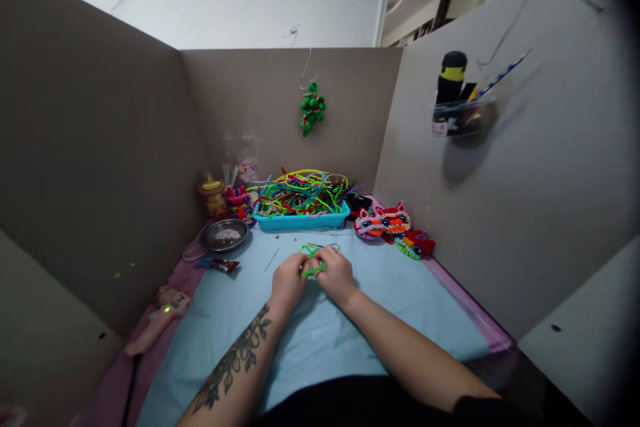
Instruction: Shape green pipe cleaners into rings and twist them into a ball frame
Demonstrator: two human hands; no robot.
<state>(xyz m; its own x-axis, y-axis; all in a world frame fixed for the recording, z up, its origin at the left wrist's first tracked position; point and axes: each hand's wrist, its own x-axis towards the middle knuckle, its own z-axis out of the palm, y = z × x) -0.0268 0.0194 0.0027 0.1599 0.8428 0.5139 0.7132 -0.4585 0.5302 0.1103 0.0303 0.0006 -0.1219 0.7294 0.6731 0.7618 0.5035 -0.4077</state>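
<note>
Bright green pipe cleaner (314, 271), bent into an angular shape, is held between my two hands above the blue table cover. My left hand (289, 278) pinches its left side with closed fingers. On its right side, my right hand (336, 273) grips with fingers curled in. The fingertips hide part of the bends. Just behind my right hand lie scissors (335, 247), partly covered. A thin dark stick (271, 259) rests on the cover to the left of my left hand.
A blue tray (303, 221) heaped with colourful pipe cleaners stands at the back. Fuzzy animal-face pieces (383, 221) lie right of it. At left are a metal dish (223, 235), blue-handled pliers (216, 264) and a pink glue gun (160, 320). Grey partitions (290, 113) enclose the table.
</note>
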